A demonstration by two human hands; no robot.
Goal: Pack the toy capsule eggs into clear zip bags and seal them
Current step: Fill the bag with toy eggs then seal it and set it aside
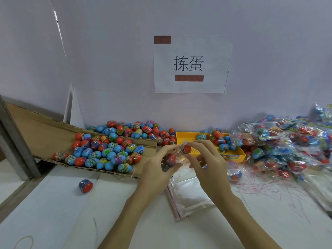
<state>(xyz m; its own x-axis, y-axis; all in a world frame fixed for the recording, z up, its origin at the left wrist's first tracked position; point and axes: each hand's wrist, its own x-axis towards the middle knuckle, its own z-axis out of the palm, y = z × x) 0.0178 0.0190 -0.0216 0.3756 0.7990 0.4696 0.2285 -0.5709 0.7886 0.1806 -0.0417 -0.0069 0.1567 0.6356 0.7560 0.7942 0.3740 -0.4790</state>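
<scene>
We hold a clear zip bag (171,161) in our left hand (158,169), fingers curled round it w/ an egg already inside. Our right hand (206,164) pinches a red capsule egg (185,149) at the bag mouth. Hands close together, above the spare bags (186,198). Loose eggs (107,150) lie on cardboard (36,126) at left; yellow tray (186,139) behind; packed bags (283,141) at right

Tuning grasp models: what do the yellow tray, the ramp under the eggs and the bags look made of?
Yellow tray: likely moulded plastic, glossy, perforated floor.
Ramp: brown corrugated cardboard, matte, torn edge.
Bags: thin clear plastic film, shiny and creased.
Eggs: glossy hard plastic, printed wrap bands.
</scene>
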